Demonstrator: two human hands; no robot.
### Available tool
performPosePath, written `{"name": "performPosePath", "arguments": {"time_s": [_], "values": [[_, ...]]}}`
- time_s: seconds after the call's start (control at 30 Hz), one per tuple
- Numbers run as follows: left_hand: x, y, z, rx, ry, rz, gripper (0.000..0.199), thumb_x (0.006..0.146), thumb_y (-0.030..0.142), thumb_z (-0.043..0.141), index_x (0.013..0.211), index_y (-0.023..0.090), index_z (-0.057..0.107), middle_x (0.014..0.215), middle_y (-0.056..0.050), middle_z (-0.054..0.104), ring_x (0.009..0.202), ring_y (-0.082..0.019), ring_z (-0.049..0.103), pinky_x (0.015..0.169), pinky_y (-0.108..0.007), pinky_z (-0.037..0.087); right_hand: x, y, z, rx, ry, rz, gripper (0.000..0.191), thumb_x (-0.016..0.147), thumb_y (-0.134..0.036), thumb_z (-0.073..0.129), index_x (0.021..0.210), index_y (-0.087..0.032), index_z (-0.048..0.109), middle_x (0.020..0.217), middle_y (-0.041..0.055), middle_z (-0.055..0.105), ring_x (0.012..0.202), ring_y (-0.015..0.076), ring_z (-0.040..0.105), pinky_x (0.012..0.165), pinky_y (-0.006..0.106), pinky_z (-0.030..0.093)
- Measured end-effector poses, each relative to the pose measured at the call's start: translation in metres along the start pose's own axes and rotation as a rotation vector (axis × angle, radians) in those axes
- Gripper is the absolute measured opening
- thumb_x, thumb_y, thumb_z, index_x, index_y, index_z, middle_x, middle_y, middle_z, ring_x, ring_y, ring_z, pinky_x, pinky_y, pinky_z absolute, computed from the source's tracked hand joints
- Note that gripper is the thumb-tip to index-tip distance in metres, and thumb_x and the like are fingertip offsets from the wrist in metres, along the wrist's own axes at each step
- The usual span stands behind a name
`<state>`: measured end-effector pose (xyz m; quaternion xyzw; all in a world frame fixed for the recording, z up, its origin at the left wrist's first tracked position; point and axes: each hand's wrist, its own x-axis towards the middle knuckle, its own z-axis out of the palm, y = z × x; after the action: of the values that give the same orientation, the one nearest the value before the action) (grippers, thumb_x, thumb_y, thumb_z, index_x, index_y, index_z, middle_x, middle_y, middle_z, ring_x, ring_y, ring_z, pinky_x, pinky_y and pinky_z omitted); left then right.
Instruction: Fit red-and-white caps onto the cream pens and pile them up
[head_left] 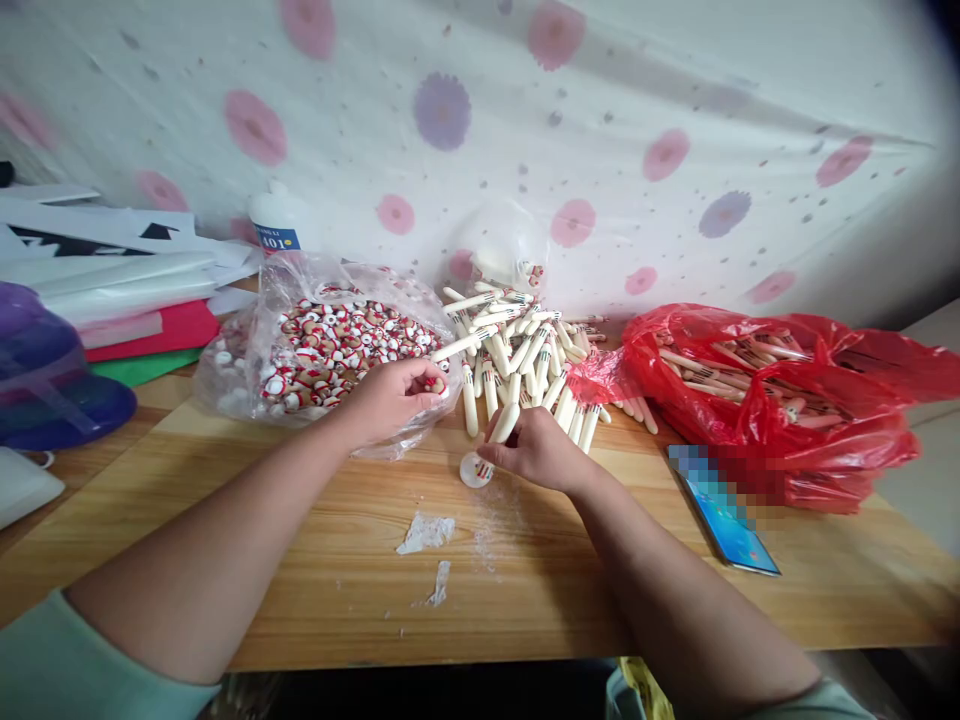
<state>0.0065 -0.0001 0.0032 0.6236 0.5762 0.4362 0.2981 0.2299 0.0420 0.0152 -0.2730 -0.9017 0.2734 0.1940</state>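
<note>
My left hand (390,398) pinches a small red, white and brown figurine head (435,385) beside a clear plastic bag (251,345), which is full of similar figurine heads (330,350). In my right hand (541,448) is a cream multicolour pen (505,424), tilted, its end with coloured sliders pointing down. That end is over a small round whitish dish (470,474) on the table; whether it touches the dish I cannot tell. Behind my right hand lies a heap of cream pens (517,345).
A red plastic bag (832,465) with pinkish pens stands right, near a blue phone-like slab (724,515). Torn whitish scraps (427,533) lie on the wooden table (322,590). A white bottle (276,215) stands behind the clear bag; stacked sheets (127,270) lie left.
</note>
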Motion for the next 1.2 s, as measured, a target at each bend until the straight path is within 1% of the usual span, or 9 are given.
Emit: {"name": "performPosePath", "arguments": {"time_s": [0.1,0.2,0.27,0.37,0.43,0.5,0.67,1.0,1.2], "values": [[0.001,-0.004,0.001,0.045,-0.024,0.0,0.021,0.073,0.034,0.063,0.088,0.019,0.064,0.075,0.0,0.063,0.071,-0.014,0.057,0.065,-0.025,0.044,-0.001,0.003,-0.001,0.018,0.011,-0.015,0.016,0.077,-0.021,0.066,0.064,-0.016,0.059,0.058,-0.003,0.054,0.053,0.0082,0.045,0.05,0.021,0.034],[0.0,-0.001,0.001,0.063,-0.055,0.036,0.022,0.073,0.036,0.065,0.086,0.019,0.066,0.075,0.0,0.063,0.072,-0.014,0.057,0.069,-0.027,0.046,-0.001,0.007,-0.003,0.095,0.03,0.007,0.014,0.075,-0.022,0.067,0.064,-0.016,0.06,0.057,-0.0029,0.055,0.053,0.0084,0.047,0.05,0.021,0.036],[-0.002,0.006,0.002,0.008,-0.085,0.046,0.022,0.072,0.037,0.065,0.083,0.018,0.066,0.077,-0.001,0.064,0.073,-0.014,0.057,0.069,-0.027,0.046,0.0,0.009,-0.007,0.279,0.119,0.066,0.016,0.075,-0.026,0.068,0.065,-0.016,0.06,0.055,-0.0026,0.056,0.05,0.0086,0.048,0.048,0.021,0.037],[-0.007,0.019,0.005,-0.178,-0.127,-0.005,0.023,0.069,0.037,0.069,0.078,0.017,0.063,0.072,0.0,0.064,0.069,-0.013,0.057,0.064,-0.025,0.046,0.002,0.009,-0.013,0.715,0.354,0.153,0.025,0.075,-0.036,0.068,0.065,-0.017,0.057,0.047,-0.0031,0.054,0.039,0.0081,0.046,0.038,0.019,0.035],[-0.012,0.026,0.009,-0.318,-0.133,-0.056,0.025,0.067,0.037,0.072,0.076,0.017,0.06,0.068,0.001,0.063,0.064,-0.011,0.057,0.061,-0.024,0.046,0.003,0.007,-0.014,0.955,0.458,0.146,0.028,0.072,-0.041,0.069,0.066,-0.017,0.056,0.044,-0.0034,0.054,0.034,0.008,0.044,0.033,0.019,0.034],[-0.015,0.028,0.014,-0.444,-0.142,-0.095,0.027,0.068,0.038,0.072,0.076,0.018,0.056,0.067,0.001,0.065,0.06,-0.011,0.059,0.059,-0.025,0.048,0.002,0.002,-0.012,1.079,0.515,0.117,0.029,0.069,-0.042,0.072,0.069,-0.017,0.057,0.044,-0.0026,0.057,0.034,0.0085,0.046,0.032,0.018,0.035],[-0.019,0.025,0.022,-0.609,-0.183,-0.109,0.029,0.072,0.036,0.072,0.077,0.017,0.05,0.066,0.001,0.067,0.055,-0.01,0.061,0.055,-0.023,0.049,0.0,-0.006,-0.007,1.141,0.613,0.063,0.028,0.067,-0.039,0.075,0.072,-0.017,0.059,0.046,-0.0023,0.059,0.036,0.009,0.051,0.034,0.018,0.038],[-0.023,0.031,0.027,-0.653,-0.131,-0.105,0.036,0.068,0.04,0.076,0.072,0.017,0.049,0.062,0.002,0.066,0.051,-0.009,0.059,0.051,-0.02,0.045,0.0,-0.003,0.002,1.092,0.608,0.037,0.024,0.071,-0.036,0.074,0.074,-0.018,0.06,0.052,-0.0027,0.06,0.042,0.0096,0.053,0.039,0.02,0.041],[-0.026,0.034,0.029,-0.645,-0.105,-0.107,0.038,0.065,0.041,0.078,0.069,0.016,0.05,0.06,0.001,0.066,0.049,-0.009,0.058,0.05,-0.02,0.045,-0.001,-0.008,0.013,1.086,0.662,-0.059,0.019,0.075,-0.033,0.072,0.074,-0.018,0.06,0.055,-0.0032,0.059,0.044,0.0085,0.052,0.041,0.019,0.04]]}}
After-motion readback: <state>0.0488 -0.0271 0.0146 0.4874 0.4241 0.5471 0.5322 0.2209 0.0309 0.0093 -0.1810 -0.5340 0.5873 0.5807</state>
